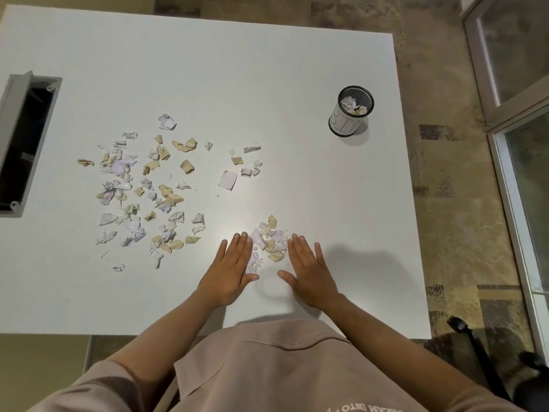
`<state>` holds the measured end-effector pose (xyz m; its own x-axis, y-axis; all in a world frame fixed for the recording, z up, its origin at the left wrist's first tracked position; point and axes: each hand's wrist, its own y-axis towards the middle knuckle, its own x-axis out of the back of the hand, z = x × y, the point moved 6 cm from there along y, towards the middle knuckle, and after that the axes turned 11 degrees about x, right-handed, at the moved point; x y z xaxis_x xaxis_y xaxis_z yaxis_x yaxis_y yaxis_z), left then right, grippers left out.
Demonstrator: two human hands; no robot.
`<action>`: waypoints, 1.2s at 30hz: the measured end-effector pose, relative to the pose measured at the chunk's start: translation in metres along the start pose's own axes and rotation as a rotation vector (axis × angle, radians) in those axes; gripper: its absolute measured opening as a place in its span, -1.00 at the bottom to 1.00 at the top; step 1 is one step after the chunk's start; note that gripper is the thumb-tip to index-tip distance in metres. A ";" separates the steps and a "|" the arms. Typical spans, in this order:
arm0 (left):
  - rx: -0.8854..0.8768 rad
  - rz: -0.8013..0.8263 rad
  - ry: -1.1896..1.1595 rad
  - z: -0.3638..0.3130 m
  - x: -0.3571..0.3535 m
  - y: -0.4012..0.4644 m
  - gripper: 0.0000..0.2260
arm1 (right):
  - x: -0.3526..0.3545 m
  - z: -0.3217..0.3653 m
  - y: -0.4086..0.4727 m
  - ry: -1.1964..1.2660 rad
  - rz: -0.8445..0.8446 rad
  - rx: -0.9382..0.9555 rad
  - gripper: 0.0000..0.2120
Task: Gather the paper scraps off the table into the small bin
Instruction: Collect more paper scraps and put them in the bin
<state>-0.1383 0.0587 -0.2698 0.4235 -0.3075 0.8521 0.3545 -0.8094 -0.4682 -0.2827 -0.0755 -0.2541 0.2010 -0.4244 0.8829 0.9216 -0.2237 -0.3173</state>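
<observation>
A small pile of white and tan paper scraps (271,240) lies near the table's front edge, between my two hands. My left hand (231,267) lies flat with straight fingers on the pile's left side, touching its scraps. My right hand (309,272) lies flat with straight fingers on the pile's right side. A wide scatter of several more scraps (142,191) covers the table's left half. The small black mesh bin (350,113) stands upright at the far right, with crumpled paper inside.
The white table (208,69) ends just right of the bin. A grey cable tray opening (20,144) is cut into the table's left side. A black chair base (481,358) stands on the floor at the lower right.
</observation>
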 end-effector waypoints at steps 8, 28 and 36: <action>-0.016 -0.033 0.021 0.000 0.030 0.019 -0.11 | 0.022 -0.015 -0.008 0.182 -0.075 -0.273 -0.12; 0.073 0.075 -0.219 -0.024 0.053 0.058 -0.79 | 0.036 0.022 0.052 0.338 -0.192 -0.164 -0.80; 0.045 -0.075 -0.252 -0.027 0.066 0.062 -0.78 | 0.054 0.022 0.055 0.200 -0.372 -0.026 -0.79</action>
<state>-0.1105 -0.0248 -0.2361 0.5868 -0.1090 0.8024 0.4270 -0.8003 -0.4209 -0.2137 -0.0911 -0.2162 -0.2146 -0.4719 0.8551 0.9098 -0.4150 -0.0007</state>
